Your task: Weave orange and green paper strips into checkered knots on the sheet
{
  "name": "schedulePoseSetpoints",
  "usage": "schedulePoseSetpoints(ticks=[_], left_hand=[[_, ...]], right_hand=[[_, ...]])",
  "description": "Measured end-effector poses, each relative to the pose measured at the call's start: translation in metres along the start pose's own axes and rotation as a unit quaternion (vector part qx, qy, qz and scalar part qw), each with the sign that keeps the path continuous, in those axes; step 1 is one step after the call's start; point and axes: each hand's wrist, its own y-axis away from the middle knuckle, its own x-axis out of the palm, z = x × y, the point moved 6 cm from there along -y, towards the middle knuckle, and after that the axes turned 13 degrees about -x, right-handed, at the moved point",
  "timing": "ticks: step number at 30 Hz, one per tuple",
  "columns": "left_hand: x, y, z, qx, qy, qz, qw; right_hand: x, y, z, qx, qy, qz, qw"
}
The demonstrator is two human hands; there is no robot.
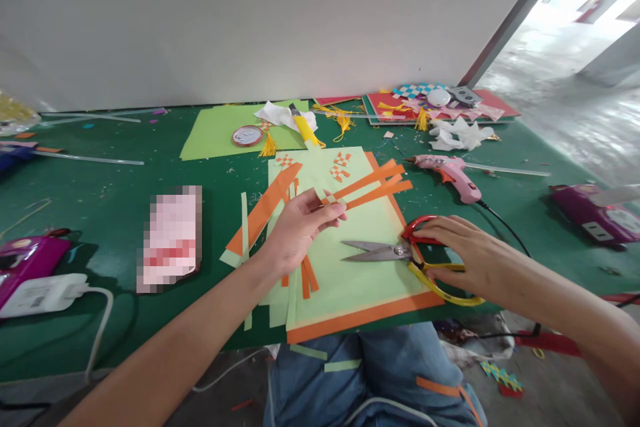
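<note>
My left hand (307, 217) pinches a small weave of orange and pale green paper strips (375, 187), whose long orange ends fan out to the right. Around the handles of a pair of scissors (400, 251), one red and one yellow, my right hand (453, 250) has its fingers curled. The scissor blades are slightly apart and point left. Beneath both hands lie pale green paper sheets (345, 287) with orange paper at their edges. Loose orange strips (307, 273) stick out below my left wrist. Small checkered woven pieces (341, 165) rest near the top of the sheets.
A pink glue gun (450, 173) with a cord lies to the right. Left are a pixelated pink object (173, 237) and a white plug (45, 293). A tape roll (247, 136), yellow tassels (343, 123) and red boards (495, 103) lie at the back by the wall.
</note>
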Motion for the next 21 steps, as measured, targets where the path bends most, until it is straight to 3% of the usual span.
schedulePoseSetpoints(ticks=[10, 15, 18, 21], left_hand=[[-0.002, 0.005, -0.005, 0.047, -0.062, -0.025, 0.997], [-0.004, 0.005, -0.006, 0.053, -0.059, -0.044, 0.996], [-0.004, 0.006, -0.007, 0.058, -0.055, -0.053, 0.995], [-0.005, 0.006, -0.007, 0.061, -0.052, -0.067, 0.995]], right_hand=[[-0.002, 0.001, 0.006, 0.015, 0.013, -0.010, 1.000], [-0.005, 0.003, 0.010, 0.046, 0.072, -0.003, 0.996], [-0.014, 0.004, 0.005, 0.092, 0.080, -0.039, 0.992], [-0.025, 0.004, 0.000, 0.138, 0.010, -0.077, 0.987]])
